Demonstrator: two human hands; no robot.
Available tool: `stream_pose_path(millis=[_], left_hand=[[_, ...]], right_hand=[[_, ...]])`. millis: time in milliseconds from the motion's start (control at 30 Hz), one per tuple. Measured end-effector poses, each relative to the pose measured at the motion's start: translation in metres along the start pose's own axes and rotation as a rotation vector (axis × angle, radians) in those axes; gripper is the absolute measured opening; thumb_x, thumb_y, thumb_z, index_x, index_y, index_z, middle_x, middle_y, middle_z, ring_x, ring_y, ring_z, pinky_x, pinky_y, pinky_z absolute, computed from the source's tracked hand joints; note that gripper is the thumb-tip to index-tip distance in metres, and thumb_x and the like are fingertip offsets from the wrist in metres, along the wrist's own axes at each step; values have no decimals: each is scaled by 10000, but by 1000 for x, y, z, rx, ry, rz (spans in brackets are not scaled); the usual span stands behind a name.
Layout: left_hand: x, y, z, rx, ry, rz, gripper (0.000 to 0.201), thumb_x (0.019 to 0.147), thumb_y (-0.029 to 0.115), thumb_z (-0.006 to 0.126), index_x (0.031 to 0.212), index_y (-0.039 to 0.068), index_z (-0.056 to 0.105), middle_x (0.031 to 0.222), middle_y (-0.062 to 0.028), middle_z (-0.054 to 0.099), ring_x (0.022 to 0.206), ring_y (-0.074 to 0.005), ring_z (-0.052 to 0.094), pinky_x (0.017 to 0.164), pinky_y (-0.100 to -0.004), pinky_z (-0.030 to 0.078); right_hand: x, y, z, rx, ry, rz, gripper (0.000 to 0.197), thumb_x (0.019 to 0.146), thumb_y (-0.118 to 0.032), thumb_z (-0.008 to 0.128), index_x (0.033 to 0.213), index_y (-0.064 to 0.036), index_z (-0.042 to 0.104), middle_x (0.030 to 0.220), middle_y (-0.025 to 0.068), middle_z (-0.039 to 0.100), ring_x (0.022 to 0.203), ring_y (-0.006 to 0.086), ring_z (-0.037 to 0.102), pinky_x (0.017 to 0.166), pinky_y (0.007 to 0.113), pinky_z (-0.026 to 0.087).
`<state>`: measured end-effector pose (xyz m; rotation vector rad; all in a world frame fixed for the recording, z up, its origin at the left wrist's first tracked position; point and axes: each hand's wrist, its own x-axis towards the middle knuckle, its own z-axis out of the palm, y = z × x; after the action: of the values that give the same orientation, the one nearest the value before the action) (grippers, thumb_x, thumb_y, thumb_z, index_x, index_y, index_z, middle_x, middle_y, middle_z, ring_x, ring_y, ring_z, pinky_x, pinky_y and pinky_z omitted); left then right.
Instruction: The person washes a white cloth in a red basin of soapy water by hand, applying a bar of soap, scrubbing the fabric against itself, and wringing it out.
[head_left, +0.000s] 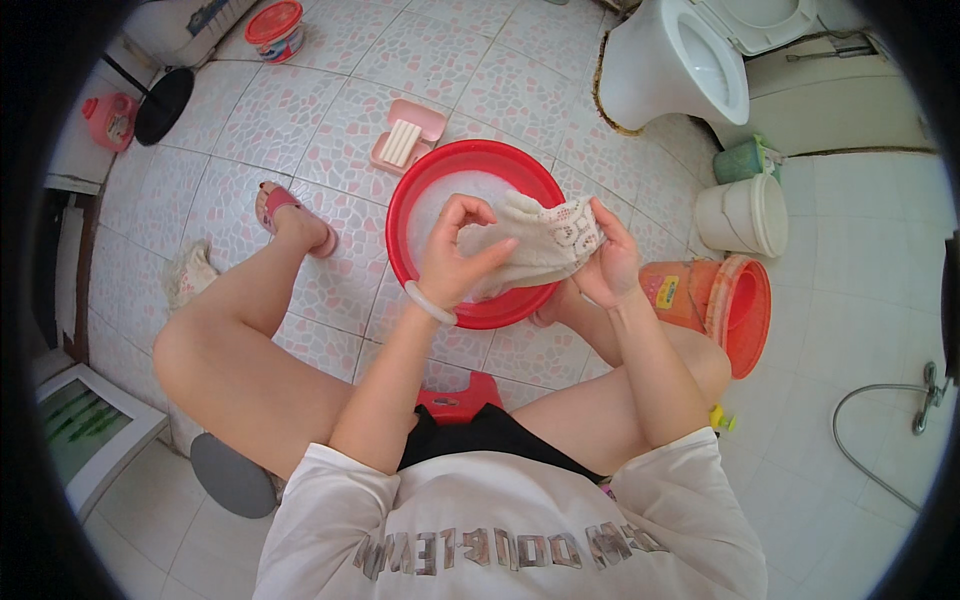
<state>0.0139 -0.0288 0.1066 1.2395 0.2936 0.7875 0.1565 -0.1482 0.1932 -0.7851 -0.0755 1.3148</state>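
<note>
Over a red basin (400, 200) of whitish sudsy water, a cream cloth with a lace edge (530, 240) is held up. My right hand (615, 262) grips the lace end, thumb on top and fingers beneath. On the cloth's other side is my left hand (452, 258), its thumb and forefinger apart with a gap between them; a pale bangle circles that wrist. The cloth's lower part hangs toward the water. Just beyond the basin sits an opened pink soap box (420, 118) with a white ridged soap bar (401, 143).
Beneath me is a red stool (462, 398). To the right stand an orange bucket (745, 315), a white bucket (742, 215) and a toilet (675, 65). A lidded red tub (275, 32) and pink bottle (110, 122) are far left. Pale fabric (190, 272) lies beside my left leg.
</note>
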Motion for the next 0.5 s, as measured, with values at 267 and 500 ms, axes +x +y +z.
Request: stream_pose_path(millis=[267,500], left_hand=[[3,18,26,240,158,85,215,673,111,729,828,54,591,829,-53,525,785,-165,509,717,-286,426],[7,20,25,280,130,46,146,677,86,712,759,46,598,787,-45,541,777,-164,515,702,-286,427]], right_hand=[[5,4,-7,-48,78,18,371,945,-291,358,1120,-6,519,1142,124,570,1075,237,530,961,391,383],[5,8,-15,-17,109,23,366,943,-287,368,1122,-6,520,1141,121,570,1074,234,531,962,389,382]])
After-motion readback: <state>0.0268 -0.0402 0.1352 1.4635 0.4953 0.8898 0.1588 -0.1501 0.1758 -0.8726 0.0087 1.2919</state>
